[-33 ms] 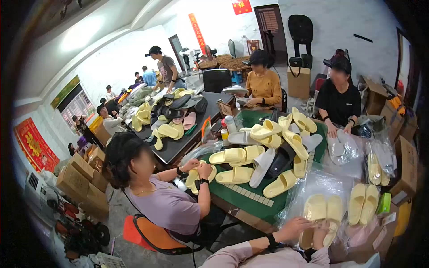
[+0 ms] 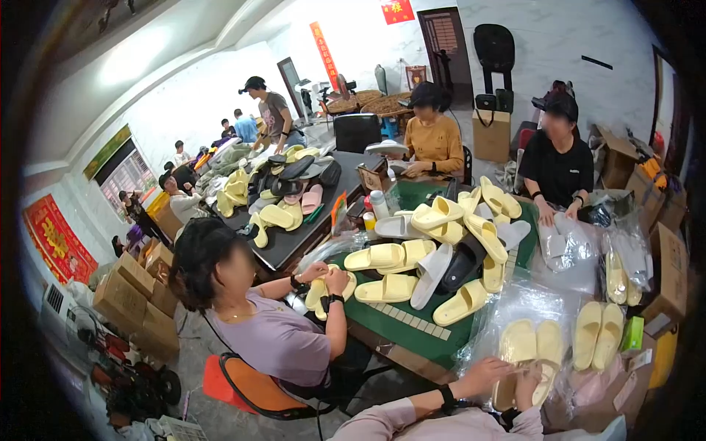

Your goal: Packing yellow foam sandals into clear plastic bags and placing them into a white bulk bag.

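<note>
The yellow slippers (image 2: pixel 518 342) look smooth and matt, like moulded foam or plastic. Clear plastic wrapping (image 2: pixel 548 298) shines, glossy and crinkled. The worktop (image 2: pixel 390 335) appears matt, felt-like; the box (image 2: pixel 669 283) is dull brown cardboard.

The left fingers (image 2: pixel 496 369) and right fingers (image 2: pixel 527 379) are at a yellow slipper pair (image 2: pixel 548 344) near a green tabletop (image 2: pixel 464 336).

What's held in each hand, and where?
Can't tell: left hand and right hand are about midway along a yellow slipper pair, but finger contact is unclear.
</note>
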Tool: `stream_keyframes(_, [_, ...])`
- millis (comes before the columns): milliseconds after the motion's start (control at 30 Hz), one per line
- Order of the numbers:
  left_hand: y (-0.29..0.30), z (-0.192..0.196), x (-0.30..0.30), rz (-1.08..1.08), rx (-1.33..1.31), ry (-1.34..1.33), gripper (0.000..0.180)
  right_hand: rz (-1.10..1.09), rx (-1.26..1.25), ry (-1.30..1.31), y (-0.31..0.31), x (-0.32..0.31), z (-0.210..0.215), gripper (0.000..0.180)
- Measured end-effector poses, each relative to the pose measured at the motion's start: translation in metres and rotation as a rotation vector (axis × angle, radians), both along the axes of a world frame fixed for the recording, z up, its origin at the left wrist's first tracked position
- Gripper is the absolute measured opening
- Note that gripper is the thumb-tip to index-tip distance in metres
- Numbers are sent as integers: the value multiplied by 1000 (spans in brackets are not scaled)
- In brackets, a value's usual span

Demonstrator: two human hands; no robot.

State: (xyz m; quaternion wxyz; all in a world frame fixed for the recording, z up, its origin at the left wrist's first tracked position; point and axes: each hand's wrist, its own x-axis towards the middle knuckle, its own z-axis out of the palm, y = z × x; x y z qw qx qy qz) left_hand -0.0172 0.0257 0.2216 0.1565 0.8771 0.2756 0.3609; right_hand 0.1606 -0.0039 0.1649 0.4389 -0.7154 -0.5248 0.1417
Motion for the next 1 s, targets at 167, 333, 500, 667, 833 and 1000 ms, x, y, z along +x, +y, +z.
stream_keyframes(167, [8, 21, -8, 328, 46, -55, 33, 188, -159, -54, 9, 10, 7, 17])
stream_keyframes(333, [25, 23, -32, 492, 146, 63, 36, 241, -230, 245, 1, 8, 36, 14])
stream_keyframes(500, [32, 16, -46, 539, 158, 93, 35, 159, -144, 846, -2, 22, 20, 19])
stream_keyframes(667, [23, 8, -39, 510, 107, 68, 36, 178, -41, 528, 1, 22, 24, 23])
stream_keyframes(833, [19, 15, -28, 536, 65, 98, 38, 293, -189, -210, -4, -5, 48, 15])
stream_keyframes(1000, [28, 16, -25, 496, 118, 73, 39, 379, 66, -587, -9, -27, 45, 22])
